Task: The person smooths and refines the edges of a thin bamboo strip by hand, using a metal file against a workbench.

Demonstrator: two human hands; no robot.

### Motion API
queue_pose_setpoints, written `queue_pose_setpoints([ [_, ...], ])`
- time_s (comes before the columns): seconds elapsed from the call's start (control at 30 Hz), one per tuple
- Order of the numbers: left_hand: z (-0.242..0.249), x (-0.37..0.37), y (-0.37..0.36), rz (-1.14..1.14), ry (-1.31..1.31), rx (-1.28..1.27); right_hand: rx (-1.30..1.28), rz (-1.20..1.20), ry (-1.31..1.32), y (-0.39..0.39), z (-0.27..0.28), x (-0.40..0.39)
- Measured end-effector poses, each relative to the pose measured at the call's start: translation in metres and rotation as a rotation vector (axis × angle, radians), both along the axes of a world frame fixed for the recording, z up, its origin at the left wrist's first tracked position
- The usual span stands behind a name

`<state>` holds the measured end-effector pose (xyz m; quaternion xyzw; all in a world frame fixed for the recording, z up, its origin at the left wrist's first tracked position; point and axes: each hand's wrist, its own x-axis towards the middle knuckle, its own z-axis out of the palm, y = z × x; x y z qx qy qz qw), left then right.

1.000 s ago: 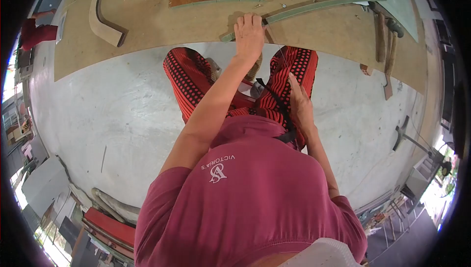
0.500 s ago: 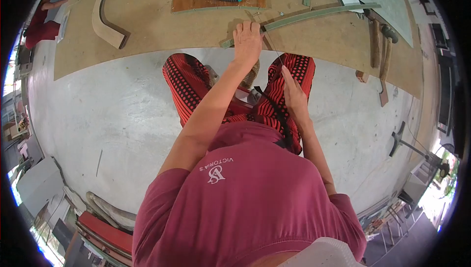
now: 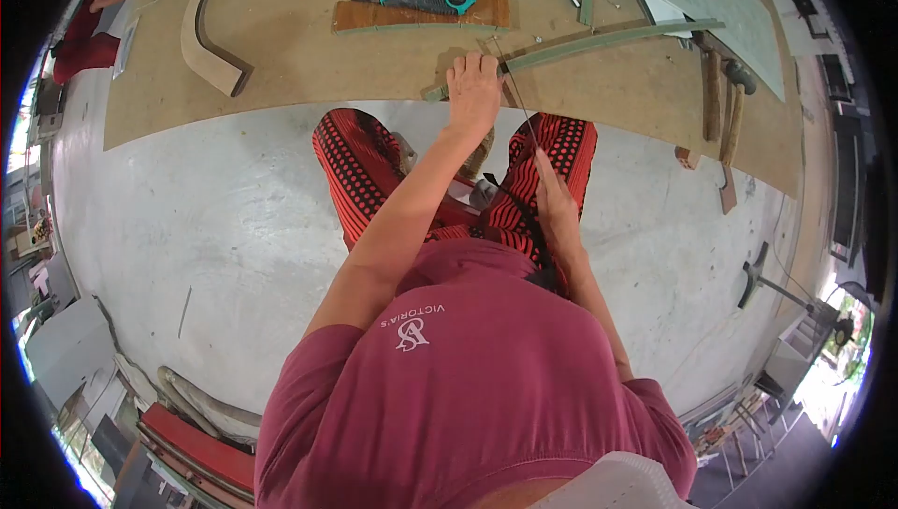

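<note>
the left hand (image 3: 474, 95) clasps the green strip (image 3: 608, 41) on the table (image 3: 290, 60); the right hand (image 3: 557, 207) grasps a thin blade (image 3: 519, 100) across it. this looks like cutting; another stroke calls for a still strip.

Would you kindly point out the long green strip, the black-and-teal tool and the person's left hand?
Long green strip (image 3: 599, 41): head view, on its middle stretch.
Black-and-teal tool (image 3: 421, 2): head view, dark middle of its body.
Left hand (image 3: 474, 95): head view, back of the hand.

Here's a plum short-sleeved shirt (image 3: 505, 378), white VICTORIA'S lettering (image 3: 413, 313) and monogram (image 3: 412, 334), red trousers (image 3: 351, 172) striped and dotted black, and, cropped, perhaps a white mask (image 3: 613, 486)!
</note>
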<state>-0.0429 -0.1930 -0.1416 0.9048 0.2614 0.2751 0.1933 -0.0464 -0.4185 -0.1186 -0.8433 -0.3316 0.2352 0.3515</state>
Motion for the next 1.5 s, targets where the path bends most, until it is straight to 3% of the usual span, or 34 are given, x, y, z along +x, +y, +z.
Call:
queue_pose_setpoints([
  [0.1, -0.001, -0.001, -0.003, 0.008, 0.010, -0.010, -0.208, -0.018, -0.060, -0.014, -0.002, -0.007],
  [0.2, -0.004, -0.001, -0.002, -0.012, 0.026, 0.001, -0.125, -0.011, -0.008, -0.004, 0.000, 0.001],
  [0.37, -0.004, -0.001, 0.000, -0.004, 0.027, -0.002, 0.099, 0.004, -0.183, 0.002, -0.009, -0.001],
  [0.5, -0.003, -0.001, -0.003, 0.008, 0.027, -0.007, -0.099, -0.005, -0.199, -0.016, -0.020, -0.007],
  [0.57, -0.002, -0.001, -0.001, -0.005, 0.010, 0.006, 0.029, -0.007, -0.145, -0.002, -0.004, -0.001],
  [0.8, -0.001, 0.000, 0.001, 0.011, -0.022, 0.015, 0.016, 0.032, -0.073, 0.002, -0.002, 0.002],
  [0.9, -0.005, -0.002, -0.002, -0.002, -0.013, 0.000, -0.100, -0.012, -0.005, -0.010, 0.000, -0.005],
  [1.1, -0.003, -0.002, -0.001, -0.006, -0.007, 0.004, -0.060, 0.008, -0.038, 0.025, -0.004, 0.015],
  [1.23, -0.002, -0.001, 0.002, -0.001, 0.004, -0.005, 0.048, 0.021, -0.002, 0.002, -0.006, 0.001],
  [1.3, -0.003, -0.002, 0.000, -0.007, 0.019, -0.017, 0.018, 0.021, -0.181, -0.015, -0.008, -0.008],
  [1.33, -0.003, -0.002, 0.000, -0.007, 0.020, -0.024, 0.131, 0.073, -0.280, -0.021, -0.008, -0.010],
  [1.43, -0.003, -0.004, 0.003, -0.034, 0.017, -0.026, 0.090, -0.001, -0.054, -0.040, -0.004, -0.015],
  [1.5, -0.004, -0.006, 0.006, -0.049, 0.004, -0.024, 0.088, -0.059, -0.089, -0.041, -0.002, -0.018],
])
